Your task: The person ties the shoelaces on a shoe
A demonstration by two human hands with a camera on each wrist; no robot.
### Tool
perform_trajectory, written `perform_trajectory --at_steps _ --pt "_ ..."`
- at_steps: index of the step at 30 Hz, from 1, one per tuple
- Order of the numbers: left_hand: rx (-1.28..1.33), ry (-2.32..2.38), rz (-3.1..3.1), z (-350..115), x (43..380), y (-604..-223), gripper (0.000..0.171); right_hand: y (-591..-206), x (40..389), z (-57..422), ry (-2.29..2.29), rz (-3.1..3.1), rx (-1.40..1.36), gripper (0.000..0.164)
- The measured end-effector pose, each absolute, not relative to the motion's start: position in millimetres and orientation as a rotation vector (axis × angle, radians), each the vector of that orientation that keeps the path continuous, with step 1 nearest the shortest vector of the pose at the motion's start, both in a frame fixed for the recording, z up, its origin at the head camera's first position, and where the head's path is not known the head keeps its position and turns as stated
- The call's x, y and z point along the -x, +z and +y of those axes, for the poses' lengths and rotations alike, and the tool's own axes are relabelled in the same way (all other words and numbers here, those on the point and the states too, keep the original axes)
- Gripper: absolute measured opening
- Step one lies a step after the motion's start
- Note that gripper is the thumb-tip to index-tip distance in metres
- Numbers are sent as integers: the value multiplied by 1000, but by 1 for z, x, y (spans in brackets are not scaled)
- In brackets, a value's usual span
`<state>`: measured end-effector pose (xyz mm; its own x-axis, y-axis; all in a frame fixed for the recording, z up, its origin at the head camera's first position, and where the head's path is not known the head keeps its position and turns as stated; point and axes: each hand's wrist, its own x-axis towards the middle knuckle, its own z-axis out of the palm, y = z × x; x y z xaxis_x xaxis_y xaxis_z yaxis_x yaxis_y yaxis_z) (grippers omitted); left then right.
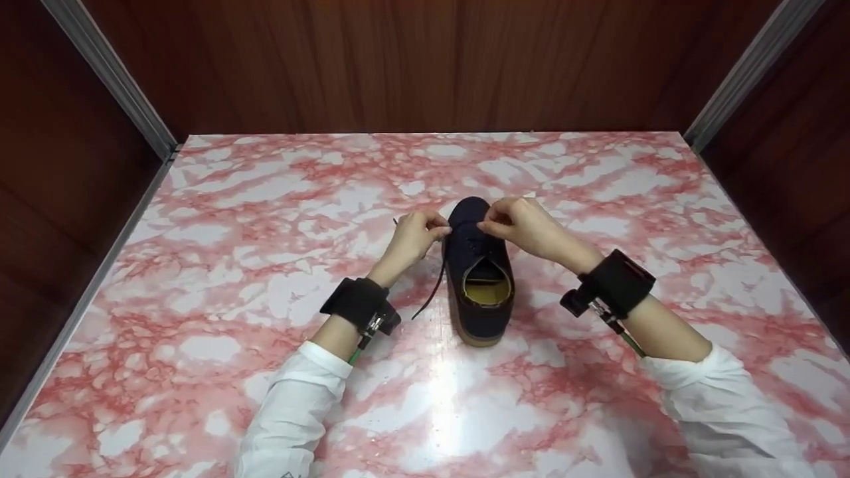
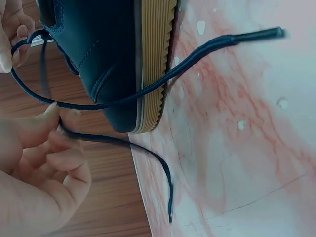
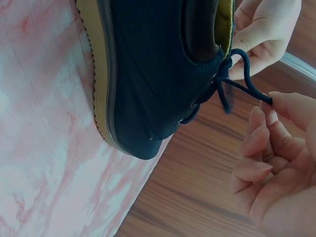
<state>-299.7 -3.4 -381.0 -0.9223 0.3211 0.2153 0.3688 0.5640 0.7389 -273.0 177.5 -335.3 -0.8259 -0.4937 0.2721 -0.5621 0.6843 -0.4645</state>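
Observation:
A dark navy lace-up shoe [image 1: 483, 322] with a ribbed tan sole [image 2: 157, 59] stands upright, toe pointing away. My left hand [image 1: 413, 239], at the shoe's left side, pinches one shoelace [image 2: 106, 138] between thumb and forefinger; its tail hangs free. From the right side, my right hand [image 1: 534, 232] pinches a bent lace [image 3: 251, 81] between thumb and forefinger, the other fingers curled. A lace with a dark tip [image 2: 256, 34] sweeps across the shoe's side in the left wrist view. Some of the lacing is hidden behind the fingers.
The shoe stands on a red-and-white marbled tabletop [image 1: 219, 345]. Dark wood panels [image 1: 425, 66] enclose the back and both sides, with metal strips [image 1: 109, 66] at the corners. Both wrists wear black camera straps [image 1: 617, 282] with green cables.

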Motion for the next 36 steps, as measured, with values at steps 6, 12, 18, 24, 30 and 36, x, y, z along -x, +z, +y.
perform_trajectory --at_steps 6,12,18,24,30,36 --pt "551 -1361 -2599 -4 297 -371 11 -335 274 179 821 -2803 -898 20" --pt "544 -1341 -2532 -4 289 -359 13 -335 274 179 815 -2856 -872 22" --pt "526 -1314 -2510 -6 281 -352 12 -334 274 180 863 -2874 -860 22" --pt "556 -1308 -2474 -6 273 -349 11 -334 275 180 888 -2904 -818 23" --pt "577 -1244 -2465 -4 261 -344 16 -334 275 178 903 -2927 -771 23" --pt "578 -1252 -2481 0 247 -338 18 -331 274 177 940 -2925 -763 23"
